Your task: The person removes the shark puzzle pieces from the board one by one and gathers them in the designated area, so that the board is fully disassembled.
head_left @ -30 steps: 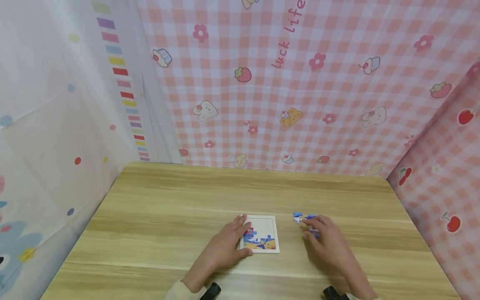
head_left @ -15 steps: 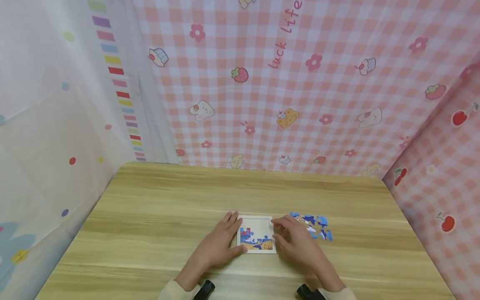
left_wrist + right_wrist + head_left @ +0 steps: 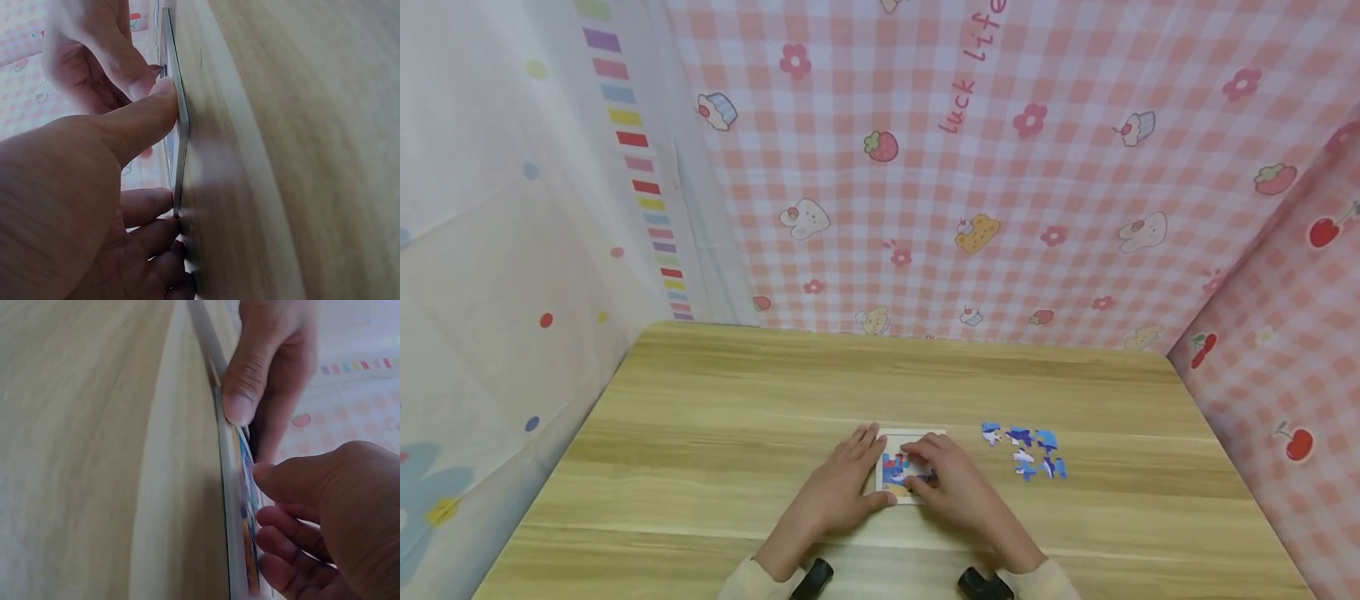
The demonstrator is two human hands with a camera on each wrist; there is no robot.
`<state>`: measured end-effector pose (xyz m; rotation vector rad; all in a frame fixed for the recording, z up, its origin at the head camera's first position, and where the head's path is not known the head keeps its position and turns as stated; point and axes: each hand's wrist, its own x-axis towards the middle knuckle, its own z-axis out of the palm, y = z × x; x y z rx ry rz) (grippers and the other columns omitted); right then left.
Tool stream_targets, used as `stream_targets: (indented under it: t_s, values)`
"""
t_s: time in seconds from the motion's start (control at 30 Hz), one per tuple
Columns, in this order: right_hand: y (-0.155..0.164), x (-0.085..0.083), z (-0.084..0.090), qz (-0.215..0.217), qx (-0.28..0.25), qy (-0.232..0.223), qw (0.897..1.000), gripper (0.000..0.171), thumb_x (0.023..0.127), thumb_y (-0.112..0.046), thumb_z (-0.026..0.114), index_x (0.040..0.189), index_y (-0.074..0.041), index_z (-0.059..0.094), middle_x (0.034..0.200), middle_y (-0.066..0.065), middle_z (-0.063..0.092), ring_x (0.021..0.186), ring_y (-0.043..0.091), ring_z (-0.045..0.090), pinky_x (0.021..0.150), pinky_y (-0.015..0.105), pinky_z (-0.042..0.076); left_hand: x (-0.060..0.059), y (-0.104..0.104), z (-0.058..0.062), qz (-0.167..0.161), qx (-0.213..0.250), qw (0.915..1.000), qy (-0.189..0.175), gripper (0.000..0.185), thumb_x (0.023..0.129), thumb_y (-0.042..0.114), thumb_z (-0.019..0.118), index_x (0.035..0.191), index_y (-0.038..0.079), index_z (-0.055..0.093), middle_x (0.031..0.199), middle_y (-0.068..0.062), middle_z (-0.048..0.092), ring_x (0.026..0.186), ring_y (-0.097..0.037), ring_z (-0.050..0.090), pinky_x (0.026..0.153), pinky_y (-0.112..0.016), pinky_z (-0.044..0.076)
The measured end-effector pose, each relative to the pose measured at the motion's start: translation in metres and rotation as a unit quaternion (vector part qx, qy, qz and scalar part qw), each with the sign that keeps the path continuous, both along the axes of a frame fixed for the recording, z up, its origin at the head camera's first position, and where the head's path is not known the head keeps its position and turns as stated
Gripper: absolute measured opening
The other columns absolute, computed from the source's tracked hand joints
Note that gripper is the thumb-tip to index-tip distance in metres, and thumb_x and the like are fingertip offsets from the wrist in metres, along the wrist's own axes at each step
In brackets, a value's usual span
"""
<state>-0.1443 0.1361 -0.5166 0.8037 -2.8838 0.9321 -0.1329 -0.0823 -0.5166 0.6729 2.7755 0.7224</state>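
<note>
A small white-framed puzzle board (image 3: 889,437) lies on the wooden table (image 3: 737,400), its picture partly filled with blue and red. My left hand (image 3: 850,475) rests flat at the board's left side, thumb against its near edge (image 3: 180,134). My right hand (image 3: 943,483) hovers over the board with curled fingers; thumb and fingertips pinch what looks like a small blue puzzle piece (image 3: 925,477) against the picture. The right wrist view shows the board edge-on (image 3: 234,506), with the right thumb (image 3: 281,478) on its face and the left thumb (image 3: 247,387) on its rim.
Several loose blue-and-white puzzle pieces (image 3: 1026,450) lie on the table just right of the board. Pink checked cloth walls (image 3: 1000,208) close off the back and right; a pale dotted sheet (image 3: 512,250) closes off the left.
My right hand left the loose pieces and moved left onto the board, uncovering the pile. The left hand stayed at the board's left edge.
</note>
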Motion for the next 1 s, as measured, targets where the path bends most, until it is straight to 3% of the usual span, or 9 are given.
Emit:
stream_targets:
  t_s: [0.47, 1.0]
  values:
    - [-0.016, -0.002, 0.001, -0.028, 0.014, -0.036, 0.999, 0.027, 0.089, -0.014, 0.079, 0.115, -0.008, 0.075, 0.100, -0.002, 0.063, 0.091, 0.012, 0.057, 0.081, 0.031, 0.054, 0.000, -0.001, 0.000, 0.001, 0.000, 1.0000, -0.004, 0.085, 0.094, 0.046, 0.070, 0.158, 0.002, 0.036, 0.171, -0.015, 0.023, 0.160, -0.032, 0.020, 0.129, -0.052, 0.025]
    - [-0.018, -0.004, 0.002, -0.039, -0.004, -0.038, 0.999, 0.027, 0.085, -0.010, 0.081, 0.108, -0.013, 0.067, 0.096, -0.003, 0.063, 0.090, 0.013, 0.056, 0.080, 0.031, 0.052, 0.000, 0.000, 0.001, 0.004, 0.004, 1.0000, -0.003, 0.085, 0.094, 0.045, 0.071, 0.157, 0.000, 0.037, 0.170, -0.015, 0.025, 0.159, -0.033, 0.021, 0.129, -0.054, 0.027]
